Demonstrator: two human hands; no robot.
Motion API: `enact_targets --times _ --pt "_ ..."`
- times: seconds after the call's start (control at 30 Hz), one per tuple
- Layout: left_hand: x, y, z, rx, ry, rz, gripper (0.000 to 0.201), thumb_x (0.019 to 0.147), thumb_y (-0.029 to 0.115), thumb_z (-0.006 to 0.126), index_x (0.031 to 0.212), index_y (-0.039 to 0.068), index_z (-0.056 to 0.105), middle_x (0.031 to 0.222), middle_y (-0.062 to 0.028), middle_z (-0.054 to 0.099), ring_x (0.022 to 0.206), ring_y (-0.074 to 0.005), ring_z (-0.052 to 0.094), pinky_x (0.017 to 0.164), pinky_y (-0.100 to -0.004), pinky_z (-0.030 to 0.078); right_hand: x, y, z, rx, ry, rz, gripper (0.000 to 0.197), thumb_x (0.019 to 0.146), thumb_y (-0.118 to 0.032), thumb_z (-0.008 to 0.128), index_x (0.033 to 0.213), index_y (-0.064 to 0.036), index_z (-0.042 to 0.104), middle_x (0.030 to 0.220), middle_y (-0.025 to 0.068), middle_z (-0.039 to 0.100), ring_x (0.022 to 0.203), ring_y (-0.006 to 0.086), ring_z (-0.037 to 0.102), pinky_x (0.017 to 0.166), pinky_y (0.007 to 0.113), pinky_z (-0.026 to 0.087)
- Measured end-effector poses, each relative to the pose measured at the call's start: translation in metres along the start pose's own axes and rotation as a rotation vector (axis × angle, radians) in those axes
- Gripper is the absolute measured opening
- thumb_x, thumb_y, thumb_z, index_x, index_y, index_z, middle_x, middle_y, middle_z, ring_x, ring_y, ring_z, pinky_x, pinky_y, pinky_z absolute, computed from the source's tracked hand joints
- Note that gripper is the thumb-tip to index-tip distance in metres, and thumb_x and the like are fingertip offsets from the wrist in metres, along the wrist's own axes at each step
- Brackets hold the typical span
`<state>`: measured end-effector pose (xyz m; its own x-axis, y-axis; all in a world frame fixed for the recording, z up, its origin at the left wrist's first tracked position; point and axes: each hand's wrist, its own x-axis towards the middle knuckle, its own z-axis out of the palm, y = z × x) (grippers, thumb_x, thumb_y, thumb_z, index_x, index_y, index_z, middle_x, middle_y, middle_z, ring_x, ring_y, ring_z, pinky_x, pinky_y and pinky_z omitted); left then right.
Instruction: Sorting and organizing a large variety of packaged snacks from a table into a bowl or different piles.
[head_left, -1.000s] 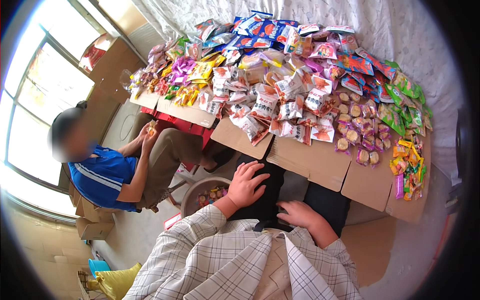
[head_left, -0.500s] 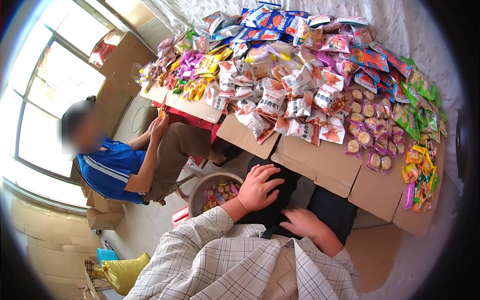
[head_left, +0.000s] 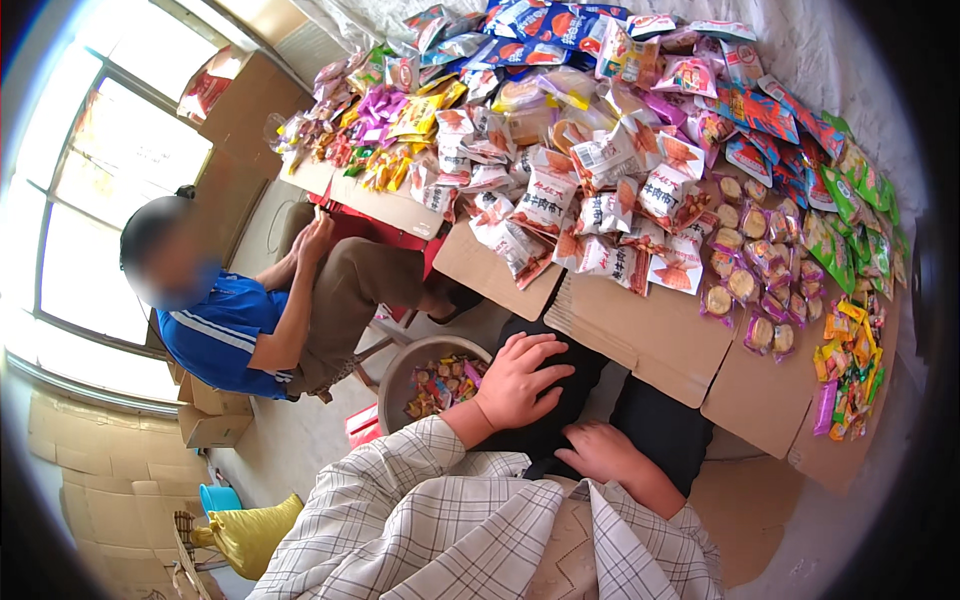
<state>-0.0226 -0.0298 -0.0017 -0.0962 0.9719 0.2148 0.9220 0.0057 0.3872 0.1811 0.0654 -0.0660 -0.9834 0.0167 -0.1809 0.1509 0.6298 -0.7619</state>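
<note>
My left hand [head_left: 523, 382] rests palm down on my black-trousered left thigh [head_left: 568, 370], its fingers spread and nothing in it. Lower down, my right hand [head_left: 603, 452] lies loosely over my right thigh, holding nothing that I can see; its fingers are only partly visible. Beyond my knees, cardboard sheets [head_left: 655, 345] carry heaps of packaged snacks. White-and-red snack packets [head_left: 545, 195] lie closest to my left hand. Right of them are round biscuits in clear purple-edged wrappers [head_left: 757, 252], small yellow and orange sweets [head_left: 848, 350] and green packets [head_left: 850, 240].
A round tub [head_left: 392, 372] of wrapped sweets stands left of my knee. A person in a blue shirt [head_left: 222, 345] sits beyond it, hands together at the knees. Blue packets [head_left: 560, 25] top the far heap. A yellow sack [head_left: 258, 535] and a blue bucket [head_left: 218, 498] sit lower left.
The view has shifted slightly, so the right side of the heap appears farther right and lower. An orange item in the other person's hands no longer shows. My hands stay on my thighs.
</note>
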Motion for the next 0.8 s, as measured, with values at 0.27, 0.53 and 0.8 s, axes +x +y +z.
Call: enact_targets --times 0.27,0.53,0.8 --pt "0.005 -0.009 0.007 -0.045 0.044 0.065 0.038 0.073 0.018 0.073 0.111 0.015 0.071 0.128 -0.0101 0.058 0.126 -0.0311 0.052 0.104 -0.0495 0.041 0.003 -0.001 0.000 -0.002 0.028 -0.014 0.032 0.090 -0.034 0.066 0.092 -0.0026 0.063 0.093 0.0198 0.068 0.091 0.0386 0.065 0.082 0.048 0.052" --pt "-0.002 -0.015 0.010 -0.128 0.145 0.005 0.037 0.071 0.015 0.073 0.108 0.010 0.071 0.128 -0.0132 0.057 0.124 -0.0347 0.052 0.101 -0.0451 0.046 0.006 -0.011 -0.007 0.106 0.031 -0.006 0.026 0.088 -0.029 0.067 0.089 -0.0030 0.065 0.090 0.0182 0.067 0.088 0.0382 0.064 0.078 0.048 0.052" --pt "-0.026 -0.049 0.017 -0.305 0.283 -0.084 0.041 0.073 0.006 0.071 0.114 0.008 0.067 0.129 -0.0151 0.058 0.122 -0.0373 0.055 0.103 -0.0453 0.046 0.019 -0.014 -0.003 0.172 0.043 0.067 0.024 0.087 -0.026 0.068 0.086 -0.0014 0.068 0.087 0.0195 0.068 0.085 0.0388 0.065 0.075 0.047 0.052"
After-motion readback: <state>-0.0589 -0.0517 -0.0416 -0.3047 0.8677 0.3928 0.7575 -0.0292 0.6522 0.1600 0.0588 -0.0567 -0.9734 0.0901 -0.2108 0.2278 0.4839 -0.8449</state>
